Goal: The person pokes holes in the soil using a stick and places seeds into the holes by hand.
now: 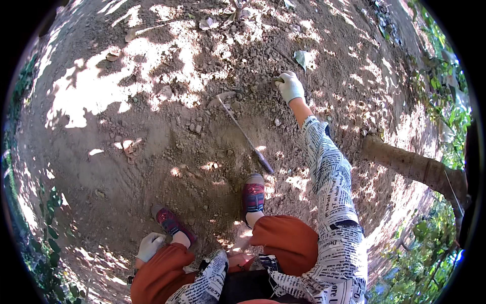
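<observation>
My right hand, in a pale glove, reaches far forward to the soil. Its fingers are closed on a small brownish thing at their tips, which I cannot make out. A long-handled hand tool lies on the ground to the left of that hand, apart from it. The tool has a dark grip toward my feet, a thin metal shank and a bent blade at the far end, partly dusted with soil. My left hand, also gloved, rests beside my left knee with its fingers curled and nothing visible in them.
Dry, crumbly soil with clods and sun patches spreads all around. A pale green leaf lies just beyond my right hand. At the right, a tree trunk rises near my sleeve. Leafy plants edge the left side.
</observation>
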### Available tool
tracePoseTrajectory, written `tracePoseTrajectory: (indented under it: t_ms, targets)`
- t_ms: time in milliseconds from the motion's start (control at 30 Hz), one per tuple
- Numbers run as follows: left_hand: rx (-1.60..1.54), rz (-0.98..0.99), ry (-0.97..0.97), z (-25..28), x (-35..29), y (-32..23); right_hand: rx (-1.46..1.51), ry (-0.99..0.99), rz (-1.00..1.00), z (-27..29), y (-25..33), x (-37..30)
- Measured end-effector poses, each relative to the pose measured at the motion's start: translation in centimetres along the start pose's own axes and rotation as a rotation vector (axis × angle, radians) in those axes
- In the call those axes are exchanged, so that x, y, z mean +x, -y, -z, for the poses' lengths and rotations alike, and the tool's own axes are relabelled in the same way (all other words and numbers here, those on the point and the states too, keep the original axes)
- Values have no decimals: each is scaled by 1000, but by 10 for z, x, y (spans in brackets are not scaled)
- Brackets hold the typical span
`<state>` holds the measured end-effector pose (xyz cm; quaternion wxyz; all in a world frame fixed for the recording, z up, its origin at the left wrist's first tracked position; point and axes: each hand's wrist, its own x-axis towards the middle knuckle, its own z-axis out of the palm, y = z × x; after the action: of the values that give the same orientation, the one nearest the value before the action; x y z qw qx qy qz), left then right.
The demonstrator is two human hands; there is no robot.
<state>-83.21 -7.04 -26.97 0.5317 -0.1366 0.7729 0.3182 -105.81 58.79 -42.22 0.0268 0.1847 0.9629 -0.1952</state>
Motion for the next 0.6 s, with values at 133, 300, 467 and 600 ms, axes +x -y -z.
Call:
tracePoseTrajectory:
  t_ms: [133,300,467,600]
  targets:
    - [-36,57,10,-2,-1,8,-39,-120,-185,-12,-4,13]
    - [-167,75,-12,-2,6,42,45,-289,-315,13,-23,44]
    - [-139,98,41,-2,15,23,64,-251,-476,14,-53,59]
    - [-38,60,22,5,3,11,432,93,-654,9,-39,63]
